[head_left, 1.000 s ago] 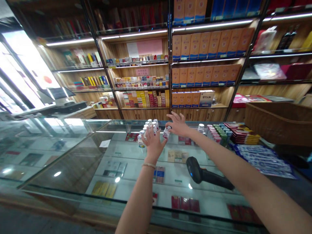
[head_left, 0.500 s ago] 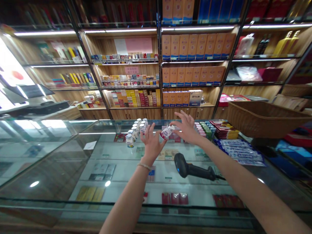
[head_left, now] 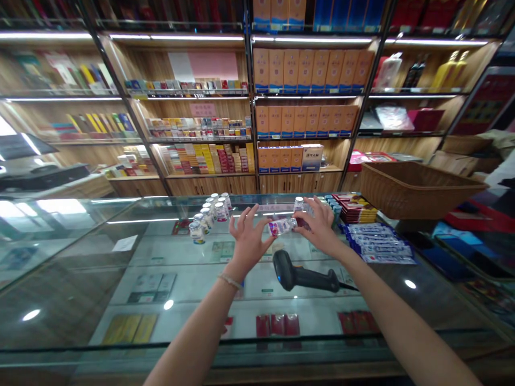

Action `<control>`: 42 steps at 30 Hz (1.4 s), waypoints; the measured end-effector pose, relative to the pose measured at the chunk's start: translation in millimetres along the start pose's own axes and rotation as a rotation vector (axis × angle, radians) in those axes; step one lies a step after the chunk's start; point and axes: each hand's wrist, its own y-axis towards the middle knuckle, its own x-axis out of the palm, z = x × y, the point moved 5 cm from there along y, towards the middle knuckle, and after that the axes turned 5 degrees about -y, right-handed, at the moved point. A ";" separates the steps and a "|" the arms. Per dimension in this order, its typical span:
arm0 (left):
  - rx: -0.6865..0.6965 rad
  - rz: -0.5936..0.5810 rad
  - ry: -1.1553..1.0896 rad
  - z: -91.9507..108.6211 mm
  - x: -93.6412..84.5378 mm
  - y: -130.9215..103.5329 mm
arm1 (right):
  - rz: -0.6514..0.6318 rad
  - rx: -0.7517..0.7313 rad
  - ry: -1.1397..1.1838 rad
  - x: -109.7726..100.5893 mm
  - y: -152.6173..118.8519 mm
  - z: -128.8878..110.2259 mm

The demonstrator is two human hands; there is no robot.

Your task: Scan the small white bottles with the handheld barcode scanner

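A small white and pink-purple bottle (head_left: 280,227) is held lengthwise between my two hands, above the glass counter. The thumb and index finger of my left hand (head_left: 250,236) pinch its base end, with the other fingers spread upward. At the cap end, my right hand (head_left: 319,225) grips with thumb and fingertips. Just behind the right hand stands another small white-capped bottle (head_left: 298,203), partly hidden. To the left of my hands, several similar small bottles (head_left: 207,216) stand in rows. A black handheld barcode scanner (head_left: 301,274) lies on the glass below the held bottle.
The glass display counter (head_left: 193,279) has flat packs beneath its top. To the right are blue-and-white sachets (head_left: 376,242), a stack of red and yellow packs (head_left: 356,208) and a brown woven basket (head_left: 418,187). Stocked shelves (head_left: 253,120) line the wall behind.
The held bottle has turned from tilted to nearly level, and my right fingers have closed round its cap end. A white-capped bottle now shows behind my right hand. The view has shifted right.
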 end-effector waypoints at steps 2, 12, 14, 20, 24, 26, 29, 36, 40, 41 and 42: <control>-0.004 -0.002 -0.015 -0.5 0.6 0.0 | 0.003 -0.006 0.001 0.2 -2.7 -0.2; -0.064 -0.122 -0.198 -7.6 14.7 0.9 | -0.070 0.061 0.055 -3.6 -11.0 -3.8; -0.080 -0.137 -0.239 -11.0 18.8 1.1 | -0.072 0.075 0.052 -2.7 -11.3 -5.4; -0.098 -0.147 -0.255 -18.5 26.7 -0.1 | 0.023 0.020 -0.073 -10.4 -12.5 -13.7; -0.117 -0.149 -0.254 -21.7 29.4 -1.3 | 0.097 -0.069 -0.177 -13.6 -13.2 -22.1; -0.120 -0.155 -0.254 -21.7 30.9 -1.7 | 0.140 -0.072 -0.211 -13.2 -13.3 -23.7; -0.133 -0.166 -0.230 -19.8 32.0 -1.9 | 0.158 -0.067 -0.235 -10.8 -13.3 -24.4; -0.114 -0.134 -0.105 -12.7 12.3 0.1 | 0.134 -0.046 -0.199 -13.8 -13.2 -22.9; -0.045 -0.108 -0.042 -8.6 0.5 1.2 | 0.115 -0.013 -0.136 -15.1 -13.1 -19.9; -0.035 -0.104 -0.039 -8.0 -0.8 1.3 | 0.109 -0.005 -0.121 -14.7 -13.0 -19.1; -0.028 -0.100 -0.038 -7.5 -1.5 1.4 | 0.105 -0.001 -0.107 -14.3 -13.1 -18.6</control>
